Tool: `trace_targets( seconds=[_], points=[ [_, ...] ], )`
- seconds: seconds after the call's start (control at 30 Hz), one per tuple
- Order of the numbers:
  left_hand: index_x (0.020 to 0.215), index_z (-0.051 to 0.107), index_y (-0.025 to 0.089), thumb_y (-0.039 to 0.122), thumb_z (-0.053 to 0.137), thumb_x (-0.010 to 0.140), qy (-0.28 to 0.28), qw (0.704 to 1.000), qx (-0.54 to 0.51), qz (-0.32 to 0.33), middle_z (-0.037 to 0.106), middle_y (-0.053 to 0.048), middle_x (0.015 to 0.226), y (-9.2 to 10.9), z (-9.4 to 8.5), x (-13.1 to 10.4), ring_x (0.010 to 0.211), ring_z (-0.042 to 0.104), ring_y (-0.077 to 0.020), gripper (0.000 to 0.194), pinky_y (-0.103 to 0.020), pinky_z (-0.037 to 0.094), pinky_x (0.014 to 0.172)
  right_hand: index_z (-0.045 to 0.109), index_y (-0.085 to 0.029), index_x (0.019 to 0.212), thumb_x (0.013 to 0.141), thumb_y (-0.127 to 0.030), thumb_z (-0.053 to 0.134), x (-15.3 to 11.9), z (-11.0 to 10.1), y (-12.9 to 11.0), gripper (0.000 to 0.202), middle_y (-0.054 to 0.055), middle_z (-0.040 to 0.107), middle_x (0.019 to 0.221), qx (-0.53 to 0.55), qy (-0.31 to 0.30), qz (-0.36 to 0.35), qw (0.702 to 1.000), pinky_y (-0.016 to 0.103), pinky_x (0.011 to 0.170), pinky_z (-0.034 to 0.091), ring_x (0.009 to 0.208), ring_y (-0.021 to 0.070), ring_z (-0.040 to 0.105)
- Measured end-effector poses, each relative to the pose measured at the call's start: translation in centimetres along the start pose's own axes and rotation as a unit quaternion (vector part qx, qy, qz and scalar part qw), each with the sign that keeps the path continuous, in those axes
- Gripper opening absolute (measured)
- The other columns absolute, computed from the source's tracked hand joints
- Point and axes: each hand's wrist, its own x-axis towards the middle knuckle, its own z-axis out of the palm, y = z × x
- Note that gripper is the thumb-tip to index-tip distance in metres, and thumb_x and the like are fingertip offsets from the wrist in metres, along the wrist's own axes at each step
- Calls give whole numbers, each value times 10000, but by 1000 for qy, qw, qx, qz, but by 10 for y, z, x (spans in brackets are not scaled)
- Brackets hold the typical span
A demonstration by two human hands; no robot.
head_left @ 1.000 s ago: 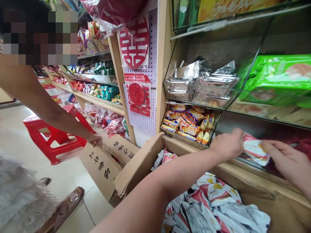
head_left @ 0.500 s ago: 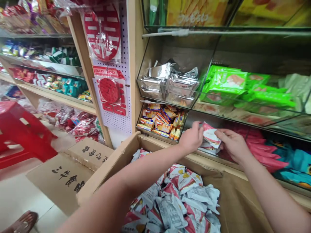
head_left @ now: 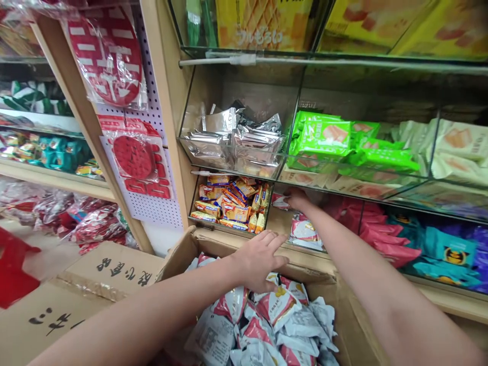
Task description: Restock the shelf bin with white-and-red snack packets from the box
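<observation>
My right hand (head_left: 298, 199) reaches into a low shelf compartment and grips a red-and-white snack packet (head_left: 281, 201) near the compartment's left side. More packets of the same kind (head_left: 304, 230) lie at the front of that compartment, under my right forearm. My left hand (head_left: 260, 260) hovers over the open cardboard box (head_left: 343, 300), fingers spread, holding nothing. Below it, many loose red, white and silver-backed packets (head_left: 263, 330) fill the box.
Left of the compartment sit orange wrapped snacks (head_left: 234, 206). Silver packets (head_left: 229, 140) and green packets (head_left: 324, 137) stand on the shelf above. Pink packets (head_left: 381, 231) and teal packets (head_left: 450, 251) lie to the right. Box flaps with handwriting (head_left: 114, 269) stick out leftward.
My left hand has left the packet and come back over the box. My right hand has carried a packet deeper into the compartment. The view has turned slightly right.
</observation>
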Motion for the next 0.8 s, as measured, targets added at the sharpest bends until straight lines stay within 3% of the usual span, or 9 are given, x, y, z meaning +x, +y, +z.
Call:
trace_targets(
  seconds=[0.27, 0.4, 0.57, 0.7, 0.8],
  points=[
    [1050, 566, 186, 508, 608, 572, -16, 1000, -7, 6, 357, -154, 1265, -4, 0, 2, 1056, 381, -291, 578, -412, 257, 927, 527, -144, 1042, 832, -299, 487, 6, 19, -12, 264, 80, 535, 1075, -134, -26, 32, 990, 372, 790, 448, 928, 175, 535],
    [1049, 565, 187, 497, 601, 578, -16, 1000, -12, 7, 346, -147, 1273, -5, 2, 3, 1056, 379, -290, 565, -412, 254, 925, 539, -128, 1014, 828, -316, 493, 10, 18, -14, 268, 74, 559, 1033, -150, -63, 3, 987, 367, 776, 451, 901, 168, 549],
    [1045, 570, 177, 502, 581, 600, -17, 1000, -15, 12, 336, -161, 1282, -6, 1, 3, 1059, 379, -294, 551, -407, 253, 924, 641, -120, 842, 773, -375, 527, 0, -11, -5, 288, 122, 640, 889, -145, -109, -47, 982, 263, 676, 426, 820, 202, 589],
    [1043, 571, 170, 487, 587, 598, -14, 1000, -18, 16, 333, -173, 1280, -6, 2, 4, 1066, 372, -303, 547, -421, 237, 930, 664, -169, 719, 726, -511, 500, -29, -38, 12, 379, 60, 664, 721, -120, -173, -73, 975, 252, 555, 404, 660, 194, 595],
    [1049, 565, 182, 476, 593, 596, -16, 1000, -20, 13, 334, -160, 1282, -5, 2, 4, 1070, 365, -307, 541, -421, 235, 928, 667, -185, 720, 624, -498, 606, -55, -41, 22, 334, 48, 663, 724, -101, -205, -82, 970, 247, 561, 406, 667, 198, 593]
  ],
)
